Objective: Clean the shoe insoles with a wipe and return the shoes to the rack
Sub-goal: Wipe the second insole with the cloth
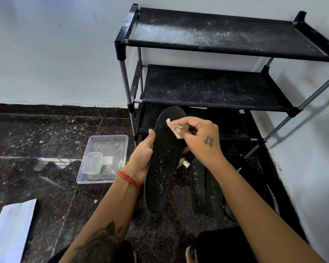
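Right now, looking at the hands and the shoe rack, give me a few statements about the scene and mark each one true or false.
1. The left hand holds a black insole. True.
2. The right hand is empty. False: it pinches a crumpled wipe against the insole's upper part.
3. Shoes fill the top shelf of the shoe rack. False: that shelf shows only dusty fabric.
4. A clear plastic tray sits on the floor, left of the rack. True.
5. More insoles lie on the floor below the right hand. True.

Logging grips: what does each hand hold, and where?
Left hand grips the insole at its left edge, mid-length; right hand pinches the crumpled wipe.
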`<state>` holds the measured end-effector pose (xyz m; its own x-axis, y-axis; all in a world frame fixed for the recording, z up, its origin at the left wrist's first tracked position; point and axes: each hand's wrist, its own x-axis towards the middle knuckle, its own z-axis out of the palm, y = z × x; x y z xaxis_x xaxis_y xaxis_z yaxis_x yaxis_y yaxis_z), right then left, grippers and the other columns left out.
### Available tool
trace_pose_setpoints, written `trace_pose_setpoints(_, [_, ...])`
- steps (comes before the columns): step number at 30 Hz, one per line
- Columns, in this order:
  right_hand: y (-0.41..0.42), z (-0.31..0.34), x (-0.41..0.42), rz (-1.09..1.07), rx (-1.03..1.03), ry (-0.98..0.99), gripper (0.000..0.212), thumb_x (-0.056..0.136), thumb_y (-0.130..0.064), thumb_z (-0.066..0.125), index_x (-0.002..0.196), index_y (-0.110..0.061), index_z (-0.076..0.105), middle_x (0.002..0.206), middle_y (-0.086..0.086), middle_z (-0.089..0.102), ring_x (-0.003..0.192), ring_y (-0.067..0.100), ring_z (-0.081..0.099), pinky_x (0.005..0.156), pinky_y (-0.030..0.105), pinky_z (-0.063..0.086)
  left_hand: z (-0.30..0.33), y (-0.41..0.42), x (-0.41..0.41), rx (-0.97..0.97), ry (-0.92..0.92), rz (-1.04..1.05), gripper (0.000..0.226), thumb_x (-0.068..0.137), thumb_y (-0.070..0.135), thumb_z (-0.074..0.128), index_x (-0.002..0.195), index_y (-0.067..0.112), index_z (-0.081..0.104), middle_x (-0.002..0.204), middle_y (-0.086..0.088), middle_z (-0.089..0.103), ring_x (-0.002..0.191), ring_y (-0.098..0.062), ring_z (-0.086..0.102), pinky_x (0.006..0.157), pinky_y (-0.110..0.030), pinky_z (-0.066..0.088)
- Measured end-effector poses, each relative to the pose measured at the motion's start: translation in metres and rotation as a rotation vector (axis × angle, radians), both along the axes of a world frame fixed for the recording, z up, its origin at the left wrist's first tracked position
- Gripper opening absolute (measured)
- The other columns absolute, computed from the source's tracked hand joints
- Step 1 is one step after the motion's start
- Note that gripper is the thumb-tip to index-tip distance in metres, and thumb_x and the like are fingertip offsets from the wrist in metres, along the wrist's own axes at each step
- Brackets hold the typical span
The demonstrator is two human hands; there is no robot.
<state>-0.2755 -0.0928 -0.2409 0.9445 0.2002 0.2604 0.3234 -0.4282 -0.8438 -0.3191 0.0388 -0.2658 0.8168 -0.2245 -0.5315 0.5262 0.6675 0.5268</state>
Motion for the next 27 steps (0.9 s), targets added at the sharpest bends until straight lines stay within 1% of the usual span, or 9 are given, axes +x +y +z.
trace_pose_setpoints(3, [0.014,-0.005,0.001,-0.015,-0.015,0.022,0.021,0.079,-0.005,0.067,0.092,-0.02,0.074,0.084,-0.017,0.067,0.073,-0.018,0.055,0.069,-0.001,0.038,0.003,-0.007,-0.002,0.038,0.0,-0.014,0.067,0.097,0.057,0.021,0.104,0.009,0.068,0.092,-0.016,0.072,0.076,-0.029,0.071,0.069,-0.039,0.058])
trace_pose_setpoints(8, [0.03,-0.009,-0.007,0.033,-0.021,-0.02,0.022,0.08,-0.002,0.067,0.096,-0.014,0.074,0.098,-0.004,0.072,0.09,-0.006,0.059,0.082,0.0,0.04,0.01,-0.007,-0.003,0.094,-0.036,0.048,0.063,0.1,0.052,0.013,0.096,0.012,0.061,0.072,-0.012,0.072,0.06,-0.02,0.07,0.05,-0.025,0.057])
trace_pose_setpoints(12, [0.031,-0.001,-0.015,0.147,-0.026,-0.097,0.021,0.08,0.001,0.064,0.092,-0.012,0.075,0.095,0.001,0.074,0.095,-0.003,0.061,0.084,0.003,0.043,0.015,-0.005,0.0,0.168,-0.064,0.13,0.058,0.101,0.047,0.011,0.093,0.014,0.058,0.061,-0.006,0.071,0.053,-0.011,0.068,0.043,-0.017,0.051])
trace_pose_setpoints(15, [0.019,0.007,-0.02,0.235,-0.04,0.04,0.021,0.077,0.004,0.065,0.088,-0.01,0.076,0.091,0.003,0.074,0.086,0.002,0.067,0.081,0.011,0.05,0.017,-0.003,0.0,0.156,-0.05,0.088,0.076,0.099,0.055,0.012,0.082,0.009,0.071,0.064,-0.01,0.071,0.055,-0.016,0.069,0.048,-0.021,0.054])
trace_pose_setpoints(17, [0.006,0.014,-0.024,0.232,0.045,0.195,0.016,0.076,-0.001,0.071,0.084,-0.014,0.076,0.088,0.0,0.074,0.076,0.008,0.069,0.072,0.022,0.056,0.018,-0.002,-0.003,0.113,-0.027,0.051,0.087,0.094,0.066,0.014,0.074,0.008,0.077,0.075,-0.012,0.071,0.064,-0.022,0.068,0.06,-0.027,0.056])
trace_pose_setpoints(19, [-0.007,0.019,-0.025,0.123,0.208,0.253,0.018,0.075,-0.001,0.072,0.083,-0.017,0.076,0.087,-0.002,0.074,0.079,0.013,0.07,0.072,0.027,0.057,0.016,-0.001,-0.007,0.073,0.007,0.025,0.086,0.089,0.072,0.016,0.091,0.009,0.076,0.09,-0.015,0.07,0.076,-0.025,0.065,0.068,-0.032,0.055])
trace_pose_setpoints(22, [-0.013,0.018,-0.023,-0.06,0.236,0.18,0.029,0.078,0.002,0.067,0.082,-0.026,0.073,0.085,-0.011,0.071,0.083,0.003,0.067,0.076,0.016,0.053,0.012,0.0,-0.009,0.048,0.019,-0.005,0.082,0.089,0.072,0.015,0.111,0.01,0.063,0.095,-0.018,0.071,0.079,-0.027,0.066,0.069,-0.033,0.055])
trace_pose_setpoints(24, [-0.005,0.013,-0.021,-0.102,0.138,0.12,0.029,0.079,0.002,0.065,0.087,-0.025,0.074,0.088,-0.014,0.07,0.086,0.001,0.066,0.077,0.014,0.052,0.013,-0.001,-0.009,0.049,0.006,-0.011,0.08,0.091,0.069,0.015,0.105,0.007,0.063,0.085,-0.017,0.071,0.069,-0.027,0.069,0.064,-0.033,0.056])
trace_pose_setpoints(27, [0.014,0.002,-0.017,-0.082,-0.044,-0.011,0.031,0.08,0.006,0.059,0.099,-0.014,0.073,0.1,-0.003,0.071,0.095,0.001,0.062,0.086,0.006,0.044,0.011,-0.004,-0.006,0.085,-0.031,-0.025,0.078,0.095,0.063,0.015,0.091,0.009,0.071,0.077,-0.013,0.072,0.064,-0.024,0.069,0.06,-0.029,0.057])
